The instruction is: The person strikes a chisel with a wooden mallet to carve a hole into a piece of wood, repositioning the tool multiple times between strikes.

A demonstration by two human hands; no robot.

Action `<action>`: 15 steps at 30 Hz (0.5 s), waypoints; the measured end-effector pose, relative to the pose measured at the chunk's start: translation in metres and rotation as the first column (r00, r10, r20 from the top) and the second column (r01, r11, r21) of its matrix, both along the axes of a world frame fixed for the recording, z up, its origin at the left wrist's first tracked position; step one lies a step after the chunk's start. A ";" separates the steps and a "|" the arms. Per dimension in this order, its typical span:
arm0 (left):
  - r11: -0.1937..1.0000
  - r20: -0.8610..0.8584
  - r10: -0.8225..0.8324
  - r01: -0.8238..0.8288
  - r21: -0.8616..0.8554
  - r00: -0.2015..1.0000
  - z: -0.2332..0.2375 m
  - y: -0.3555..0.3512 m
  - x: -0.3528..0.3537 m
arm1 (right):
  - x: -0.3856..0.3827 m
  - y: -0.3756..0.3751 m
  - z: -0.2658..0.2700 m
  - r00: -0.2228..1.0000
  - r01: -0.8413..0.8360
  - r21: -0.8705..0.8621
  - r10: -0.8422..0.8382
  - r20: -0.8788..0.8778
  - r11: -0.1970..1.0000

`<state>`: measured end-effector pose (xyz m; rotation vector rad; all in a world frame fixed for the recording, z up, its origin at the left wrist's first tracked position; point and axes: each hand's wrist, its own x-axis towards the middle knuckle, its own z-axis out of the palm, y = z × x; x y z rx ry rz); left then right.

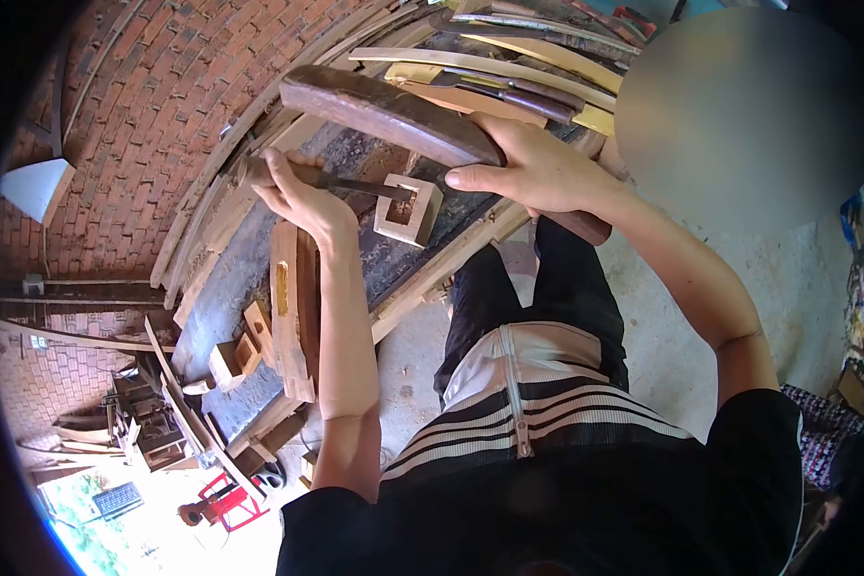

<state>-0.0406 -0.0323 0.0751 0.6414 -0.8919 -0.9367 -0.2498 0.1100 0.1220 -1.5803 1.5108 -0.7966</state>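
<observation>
My left hand is closed round the handle of a chisel. The chisel's metal blade reaches right, its tip at the squarish hole of a small pale wooden block. Wood chips lie in that hole. My right hand grips a long, dark wooden mallet, thick and bar-like. Its broad end hangs above the chisel and block, while the other end sticks out below my wrist. The block rests on the dark, worn workbench.
Left of the block lies a thick slotted timber, with smaller wooden blocks beyond it. Several chisels and long wood strips line the bench's far side. A brick wall stands behind; a red stool is at lower left.
</observation>
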 end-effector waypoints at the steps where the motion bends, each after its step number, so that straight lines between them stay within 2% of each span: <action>1: 1.000 0.000 0.005 -0.005 0.003 1.000 -0.002 0.001 0.000 | 0.000 0.000 -0.001 1.000 0.015 0.003 -0.015 0.020 1.000; 3: 0.988 0.280 0.034 0.010 -0.154 0.959 -0.004 0.000 -0.001 | 0.000 -0.001 -0.003 0.999 0.025 -0.006 -0.024 0.033 1.000; 4: 0.984 0.370 0.037 0.031 -0.176 0.928 -0.005 0.000 0.001 | 0.000 -0.002 -0.004 0.998 0.041 -0.019 -0.040 0.045 0.999; 8: 0.983 0.443 0.085 -0.004 -0.181 0.892 -0.005 0.001 0.001 | -0.002 -0.006 -0.009 0.998 0.051 -0.009 -0.051 0.037 0.999; 10: 0.980 0.304 0.079 -0.018 -0.199 0.949 -0.012 -0.012 -0.002 | -0.004 -0.007 -0.010 0.998 0.052 -0.051 -0.050 0.038 0.997; 11: 0.980 0.302 0.077 -0.017 -0.196 0.950 -0.018 -0.024 -0.002 | -0.004 -0.007 -0.010 0.998 0.054 -0.049 -0.052 0.035 0.997; 13: 0.945 0.374 0.230 -0.114 -0.307 0.898 -0.029 -0.045 0.002 | -0.004 -0.007 -0.008 0.998 0.057 -0.040 -0.056 0.043 0.998; 14: 0.967 0.386 0.183 -0.096 -0.234 0.904 -0.027 -0.039 -0.002 | -0.004 -0.009 -0.010 0.998 0.054 -0.039 -0.052 0.043 0.998; 15: 0.968 0.385 0.183 -0.097 -0.232 0.904 -0.028 -0.040 -0.002 | -0.004 -0.010 -0.013 0.998 0.055 -0.056 -0.053 0.039 0.997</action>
